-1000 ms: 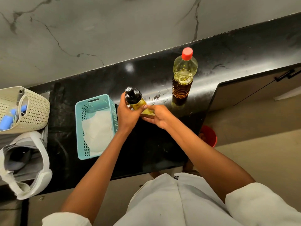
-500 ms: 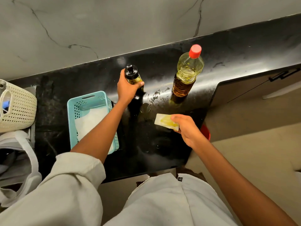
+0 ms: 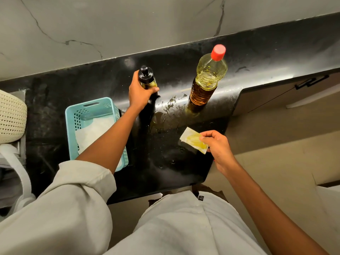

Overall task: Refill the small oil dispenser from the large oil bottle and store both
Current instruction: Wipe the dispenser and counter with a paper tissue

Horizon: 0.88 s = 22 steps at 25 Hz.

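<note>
A cream basket (image 3: pixel 11 116) sits at the far left, half out of view. Next comes a teal basket (image 3: pixel 108 107) with white tissue (image 3: pixel 95 131) in it, set close to the front edge of the worktop (image 3: pixel 174 172).

The left hand (image 3: pixel 139 94) is wrapped round the dispenser (image 3: pixel 146 77), thumb across its front, near the back wall. Its black top is on. The hand hides its base, so I cannot tell whether it stands on the worktop or is lifted off it. Right of it, oil smears (image 3: pixel 165 111) shine on the dark surface. The bottle (image 3: pixel 207 80) stands upright beyond them, red cap (image 3: pixel 218 52) on, well apart from the dispenser.

The right hand (image 3: pixel 219 146) pinches an oily paper (image 3: pixel 193 140) by one end, over the worktop's front right corner.

With both tops on, the pour looks finished; this reads as wiping up ahead of storing. The next move probably calls for dropping the soiled paper, clearing the smears, then taking each vessel in a firm grip, since either may be slick.

The bottle stands near the spot where the worktop cuts away toward a cabinet door (image 3: pixel 276 100), so a sideways nudge could tip it off. Free room lies between the teal basket and the bottle, though oil covers part of it. The right hand has open floor beneath it.
</note>
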Motion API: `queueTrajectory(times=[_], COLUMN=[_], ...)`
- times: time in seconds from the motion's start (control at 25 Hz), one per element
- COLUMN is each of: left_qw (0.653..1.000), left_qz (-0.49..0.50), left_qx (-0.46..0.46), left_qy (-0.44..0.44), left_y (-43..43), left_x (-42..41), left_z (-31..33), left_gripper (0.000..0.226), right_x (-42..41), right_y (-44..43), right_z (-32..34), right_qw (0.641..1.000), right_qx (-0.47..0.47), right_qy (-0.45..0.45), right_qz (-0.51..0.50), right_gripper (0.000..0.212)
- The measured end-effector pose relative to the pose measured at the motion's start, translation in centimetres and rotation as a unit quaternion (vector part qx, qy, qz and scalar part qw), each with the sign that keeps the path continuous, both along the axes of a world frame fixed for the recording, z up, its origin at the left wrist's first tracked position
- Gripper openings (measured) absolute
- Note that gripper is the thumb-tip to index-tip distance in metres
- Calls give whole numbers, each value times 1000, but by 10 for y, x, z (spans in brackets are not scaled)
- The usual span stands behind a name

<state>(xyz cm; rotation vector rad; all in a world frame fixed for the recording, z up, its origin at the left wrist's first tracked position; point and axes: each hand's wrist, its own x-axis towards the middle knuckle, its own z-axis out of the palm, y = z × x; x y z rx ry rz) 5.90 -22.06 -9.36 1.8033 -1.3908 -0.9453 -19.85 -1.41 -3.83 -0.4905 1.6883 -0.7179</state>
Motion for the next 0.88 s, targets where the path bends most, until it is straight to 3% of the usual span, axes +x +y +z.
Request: queueTrajectory(times=[0.24,0.4,0.52,0.64,0.76,0.88], left_qw=[1000,996,991,996,991,993], left_qz=[2,41,116,40,-85,-101], left_qx=[16,73,58,45,39,8], left_qy=[-7,10,40,67,93,63], left_y=[1,14,65,112,106,76], left_x=[2,6,-12,-45,-85,-120], left_z=[0,7,21,36,52,65], left_gripper=[79,110,92,71,91,113], right_x=[5,1,-6,-13,-21,-32], right_y=[1,0,3,11,19,21], right_z=[-1,-2,-5,-13,-21,-20], right_qw=[1000,1000,1000,1000,1000,1000], right_qx=[-11,-17,-27,-18,0,-7], right_qy=[-14,-13,-12,-4,4,-10], right_qz=[7,7,-7,-4,19,28], right_gripper=[11,16,18,21,26,24])
